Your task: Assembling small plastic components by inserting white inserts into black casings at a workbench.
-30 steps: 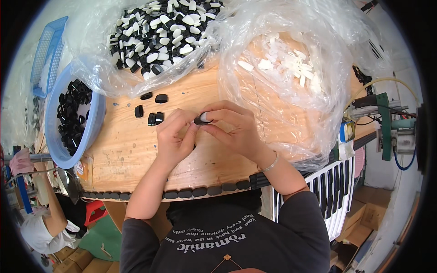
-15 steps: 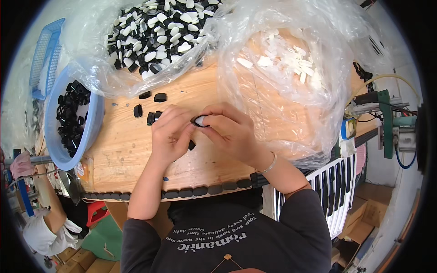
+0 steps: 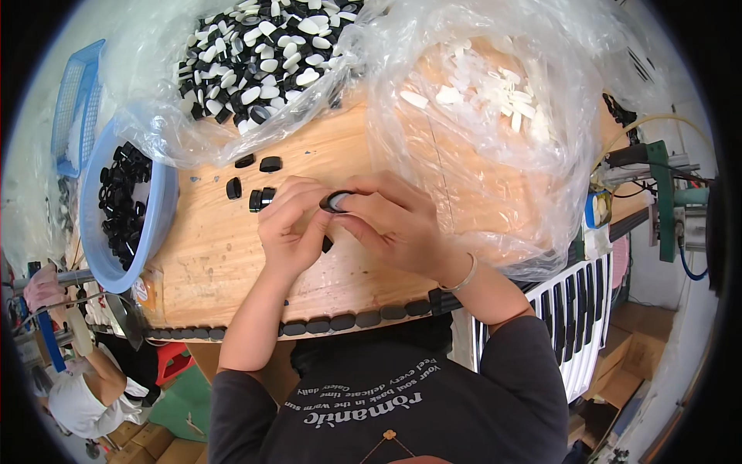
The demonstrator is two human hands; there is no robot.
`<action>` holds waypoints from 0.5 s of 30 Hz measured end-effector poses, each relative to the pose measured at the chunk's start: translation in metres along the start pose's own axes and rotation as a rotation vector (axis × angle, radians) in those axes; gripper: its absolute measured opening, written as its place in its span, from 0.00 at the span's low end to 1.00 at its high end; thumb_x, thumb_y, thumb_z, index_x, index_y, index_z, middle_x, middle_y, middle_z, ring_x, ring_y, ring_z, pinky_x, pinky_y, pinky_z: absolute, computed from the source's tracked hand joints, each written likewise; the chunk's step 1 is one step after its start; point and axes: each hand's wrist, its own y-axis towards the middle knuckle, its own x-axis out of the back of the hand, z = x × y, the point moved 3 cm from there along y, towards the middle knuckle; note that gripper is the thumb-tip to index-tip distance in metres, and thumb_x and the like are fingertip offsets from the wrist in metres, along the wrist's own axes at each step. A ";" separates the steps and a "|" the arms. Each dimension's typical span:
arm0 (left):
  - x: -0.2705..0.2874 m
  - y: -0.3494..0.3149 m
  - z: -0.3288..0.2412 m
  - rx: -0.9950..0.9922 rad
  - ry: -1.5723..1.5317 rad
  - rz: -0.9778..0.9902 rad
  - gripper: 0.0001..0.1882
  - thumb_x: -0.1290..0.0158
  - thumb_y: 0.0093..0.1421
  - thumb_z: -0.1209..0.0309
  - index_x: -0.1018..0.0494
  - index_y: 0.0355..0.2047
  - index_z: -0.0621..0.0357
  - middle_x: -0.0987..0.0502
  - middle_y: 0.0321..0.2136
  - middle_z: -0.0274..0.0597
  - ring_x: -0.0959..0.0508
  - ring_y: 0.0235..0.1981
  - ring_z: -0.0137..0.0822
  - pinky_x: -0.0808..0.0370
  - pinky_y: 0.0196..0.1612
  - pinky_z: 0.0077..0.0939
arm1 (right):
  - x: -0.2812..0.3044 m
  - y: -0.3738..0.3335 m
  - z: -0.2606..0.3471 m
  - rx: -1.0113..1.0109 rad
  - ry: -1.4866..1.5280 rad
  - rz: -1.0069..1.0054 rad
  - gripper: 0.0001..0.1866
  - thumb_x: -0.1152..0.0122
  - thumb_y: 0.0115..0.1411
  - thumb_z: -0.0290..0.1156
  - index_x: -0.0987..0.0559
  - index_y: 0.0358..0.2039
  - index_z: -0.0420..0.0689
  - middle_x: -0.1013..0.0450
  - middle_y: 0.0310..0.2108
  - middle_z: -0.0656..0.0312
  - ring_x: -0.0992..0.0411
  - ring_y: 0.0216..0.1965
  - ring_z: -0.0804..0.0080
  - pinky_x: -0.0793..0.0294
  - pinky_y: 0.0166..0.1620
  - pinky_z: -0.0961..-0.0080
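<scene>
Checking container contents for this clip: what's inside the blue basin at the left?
The blue basin holds a heap of small black pieces, with a pale patch of its inside showing beside them. Whatever lies beneath the heap is covered.

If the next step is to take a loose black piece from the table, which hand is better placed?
Probably the left hand: it is nearer the loose black pieces than the right hand. Both seem to hold the black-rimmed piece, so the left may need to let go first.
</scene>
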 end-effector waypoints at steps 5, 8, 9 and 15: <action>0.002 0.005 -0.005 -0.073 0.156 0.061 0.09 0.44 0.47 0.84 0.25 0.31 0.68 0.23 0.28 0.47 0.24 0.31 0.44 0.28 0.37 0.31 | -0.001 -0.001 -0.002 -0.016 -0.018 0.046 0.11 0.33 0.48 0.20 0.20 0.34 0.41 0.26 0.35 0.57 0.26 0.30 0.66 0.26 0.31 0.76; 0.002 0.004 -0.005 -0.116 0.222 0.044 0.11 0.44 0.47 0.84 0.25 0.33 0.67 0.23 0.29 0.48 0.24 0.32 0.45 0.28 0.38 0.31 | -0.003 -0.003 -0.002 -0.059 0.025 0.034 0.11 0.34 0.48 0.19 0.20 0.34 0.41 0.26 0.35 0.58 0.26 0.31 0.65 0.26 0.32 0.76; -0.003 0.003 -0.008 -0.116 0.220 0.046 0.11 0.44 0.47 0.84 0.25 0.33 0.67 0.23 0.29 0.48 0.24 0.32 0.45 0.28 0.38 0.31 | -0.004 -0.003 -0.003 -0.061 0.023 0.032 0.11 0.34 0.48 0.19 0.20 0.34 0.41 0.26 0.35 0.58 0.26 0.31 0.65 0.26 0.32 0.76; -0.008 0.003 -0.014 -0.289 0.441 -0.038 0.18 0.40 0.47 0.80 0.26 0.40 0.69 0.22 0.38 0.53 0.24 0.34 0.47 0.27 0.41 0.34 | -0.002 -0.005 -0.001 0.005 -0.191 -0.020 0.12 0.33 0.47 0.23 0.21 0.34 0.41 0.26 0.35 0.58 0.28 0.31 0.64 0.28 0.34 0.72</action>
